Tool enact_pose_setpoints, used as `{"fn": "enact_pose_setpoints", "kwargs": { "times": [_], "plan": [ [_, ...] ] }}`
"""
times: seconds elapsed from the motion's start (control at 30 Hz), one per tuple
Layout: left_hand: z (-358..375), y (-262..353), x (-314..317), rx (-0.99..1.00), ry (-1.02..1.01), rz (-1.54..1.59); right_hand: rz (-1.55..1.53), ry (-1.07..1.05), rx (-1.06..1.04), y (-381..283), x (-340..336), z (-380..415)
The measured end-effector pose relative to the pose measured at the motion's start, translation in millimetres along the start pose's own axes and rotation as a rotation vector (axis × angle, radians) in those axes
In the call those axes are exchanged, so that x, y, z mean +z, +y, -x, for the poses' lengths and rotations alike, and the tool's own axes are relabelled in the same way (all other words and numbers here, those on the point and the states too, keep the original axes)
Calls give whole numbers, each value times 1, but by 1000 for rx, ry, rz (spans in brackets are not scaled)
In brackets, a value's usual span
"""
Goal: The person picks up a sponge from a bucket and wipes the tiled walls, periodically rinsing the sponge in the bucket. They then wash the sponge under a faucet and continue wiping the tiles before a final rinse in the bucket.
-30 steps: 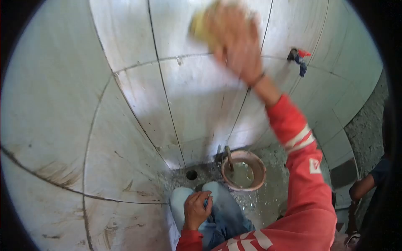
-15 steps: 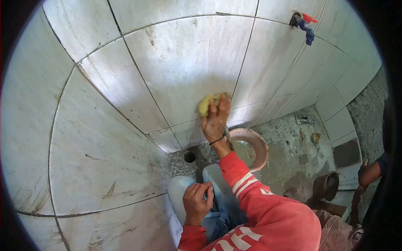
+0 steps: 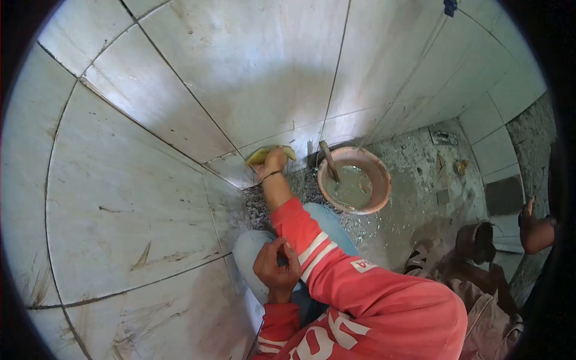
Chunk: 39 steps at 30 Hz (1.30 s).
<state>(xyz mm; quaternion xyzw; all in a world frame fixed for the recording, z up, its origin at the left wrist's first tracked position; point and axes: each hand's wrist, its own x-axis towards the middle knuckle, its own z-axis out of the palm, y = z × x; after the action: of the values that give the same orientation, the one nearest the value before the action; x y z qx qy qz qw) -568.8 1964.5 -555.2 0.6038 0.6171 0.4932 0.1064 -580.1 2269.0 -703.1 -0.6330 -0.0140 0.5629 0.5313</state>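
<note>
My right hand (image 3: 274,162) presses a yellow sponge (image 3: 258,156) against the bottom strip of the tiled wall (image 3: 258,90), low near the corner. The sponge is squeezed flat and shows on both sides of the fingers. My left hand (image 3: 277,264) rests by my bent knee, its fingers curled in to the thumb, and I see nothing in it. Right of the sponge stands a round bucket (image 3: 385,177) of murky, greyish water. A stick-like handle (image 3: 329,162) leans in it against the left rim.
A flat metal trowel (image 3: 444,137) lies on the wet, rough floor (image 3: 408,210) near the back wall. Farther right is a dark bucket (image 3: 474,240). Another person's hand (image 3: 528,219) and arm show at the right edge. A side wall of tiles (image 3: 132,204) stands close on my left.
My right hand has moved the sponge down and left, from the large tile to the wall's bottom strip. The view has tilted down. My left hand stays near my knee.
</note>
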Motion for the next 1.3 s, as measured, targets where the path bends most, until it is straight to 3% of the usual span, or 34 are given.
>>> {"fn": "enact_pose_setpoints", "kwargs": {
  "times": [0.1, 0.27, 0.37, 0.53, 0.6, 0.63, 0.7, 0.77, 0.83, 0.93, 0.97, 1.0, 1.07, 1.1, 1.17, 1.23, 1.3],
  "plan": [
    [4, 5, -2, 13, -23, 5, 6, -6, -49, -17, -32, -28],
    [4, 12, 2, 30, -32, -28, 31, 321, -672, -34, -56, -30],
    [2, 11, 4, 82, -70, -69, 87, 616, -819, -6, -36, -58],
    [2, 8, 3, 61, -56, -104, 103, 589, -714, -11, -53, -44],
    [-1, 10, 3, 7, -39, -10, 418, 466, -545, -36, -76, -41],
    [-1, 12, 3, -52, -28, 51, 415, 485, -552, -50, -98, -34],
    [0, 21, -2, -144, -110, 87, 160, -280, -327, -77, -157, -4],
    [7, 35, 7, -98, -170, 80, -6, -658, -183, -107, -226, 20],
    [18, 47, 19, -168, -234, 180, 162, -561, -239, -170, -286, 60],
    [26, 61, 33, -292, -472, 337, 484, -128, -429, -194, -401, -28],
    [24, 60, 40, -300, -470, 338, 545, 8, -470, -203, -429, -50],
    [18, 60, 50, -267, -516, 303, 554, 5, -466, -203, -457, -77],
    [9, 46, 81, -203, -553, 221, 306, -118, -111, -193, -499, -121],
    [7, 27, 110, -165, -545, 175, 314, -119, -107, -188, -501, -121],
    [-7, 3, 171, -270, -410, 187, 174, -408, 126, -180, -497, -115],
    [1, -42, 242, -448, -260, 28, 223, -455, 143, -176, -505, -125],
    [-6, -56, 279, -644, -230, 32, -28, -532, 182, -170, -503, -113]
  ]
}}
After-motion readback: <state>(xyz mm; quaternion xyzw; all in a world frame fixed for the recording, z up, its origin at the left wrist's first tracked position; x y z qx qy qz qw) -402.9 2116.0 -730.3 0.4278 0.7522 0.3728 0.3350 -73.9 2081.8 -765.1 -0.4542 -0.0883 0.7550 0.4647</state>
